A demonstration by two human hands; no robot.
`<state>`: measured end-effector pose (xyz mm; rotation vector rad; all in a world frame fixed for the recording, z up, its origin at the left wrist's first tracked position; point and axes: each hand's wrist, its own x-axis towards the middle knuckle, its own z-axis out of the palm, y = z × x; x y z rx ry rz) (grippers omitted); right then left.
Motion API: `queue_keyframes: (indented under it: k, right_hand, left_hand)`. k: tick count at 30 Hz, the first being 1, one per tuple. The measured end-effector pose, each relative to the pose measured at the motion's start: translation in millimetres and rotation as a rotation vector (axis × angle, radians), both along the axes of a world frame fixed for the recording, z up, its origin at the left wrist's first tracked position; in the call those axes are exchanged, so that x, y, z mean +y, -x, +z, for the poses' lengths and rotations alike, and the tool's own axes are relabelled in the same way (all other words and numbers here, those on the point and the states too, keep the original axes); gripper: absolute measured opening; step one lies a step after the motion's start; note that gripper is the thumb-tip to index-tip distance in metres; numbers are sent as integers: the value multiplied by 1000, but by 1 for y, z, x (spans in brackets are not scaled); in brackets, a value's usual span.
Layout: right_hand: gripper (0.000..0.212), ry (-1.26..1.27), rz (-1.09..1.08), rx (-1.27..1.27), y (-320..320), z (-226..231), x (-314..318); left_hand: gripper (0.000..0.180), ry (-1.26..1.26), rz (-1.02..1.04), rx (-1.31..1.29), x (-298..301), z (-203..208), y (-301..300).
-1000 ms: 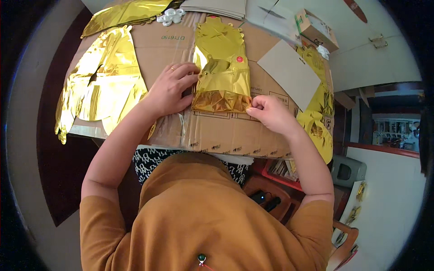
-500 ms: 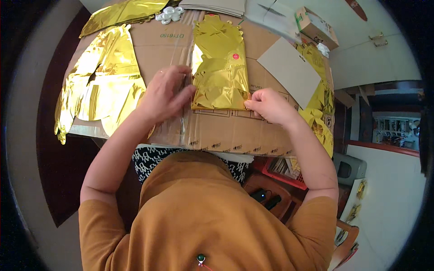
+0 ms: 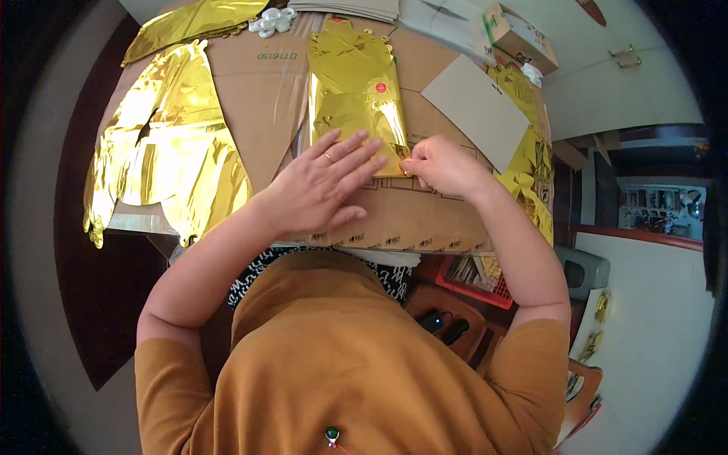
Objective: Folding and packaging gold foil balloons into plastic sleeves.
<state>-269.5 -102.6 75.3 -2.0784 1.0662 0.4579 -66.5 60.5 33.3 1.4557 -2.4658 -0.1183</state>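
A folded gold foil balloon [image 3: 350, 83] lies flat on the cardboard-covered table in front of me, with a small red round sticker on its upper right part. My left hand [image 3: 322, 182] rests palm down across its near edge, fingers stretched out and a ring on one of them. At the near right corner, my right hand [image 3: 444, 165] pinches the foil between thumb and curled fingers. Part of the near edge is hidden beneath my left hand. To the left an unfolded gold foil balloon [image 3: 171, 140] spreads over the table's edge.
A grey card [image 3: 478, 110] lies right of the folded foil, beside more gold foil [image 3: 523, 152]. Further back are white ribbon rolls [image 3: 271, 23], stacked grey cards [image 3: 345, 7] and a small carton [image 3: 519, 38]. A red basket [image 3: 485, 284] stands below the table's right side.
My left hand has moved right, from beside the foil onto its near edge, and flattened. My right hand keeps its pinch at the corner. The view has shifted slightly.
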Motion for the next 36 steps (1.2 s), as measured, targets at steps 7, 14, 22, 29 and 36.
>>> queue_keyframes:
  k: [7,14,22,29,36]
  right_hand:
    - [33,247,32,-43,5,-8,11]
    - [25,697,-36,-173,21,-19,47]
    - [51,953,304,-587,16,-52,109]
    - [63,901,226,-458,13,-58,123]
    - [58,884,217,-418,14,-56,124]
  left_hand:
    - [78,-1,5,-45,-5,-15,-8]
    - [82,-96,20,-65,-3,-10,-6]
    - [84,-89,14,-84,-5,-10,-6]
    - [80,-73,25,-84,-11,-7,-18]
    - [73,38,-1,-60,-52,-3,-19]
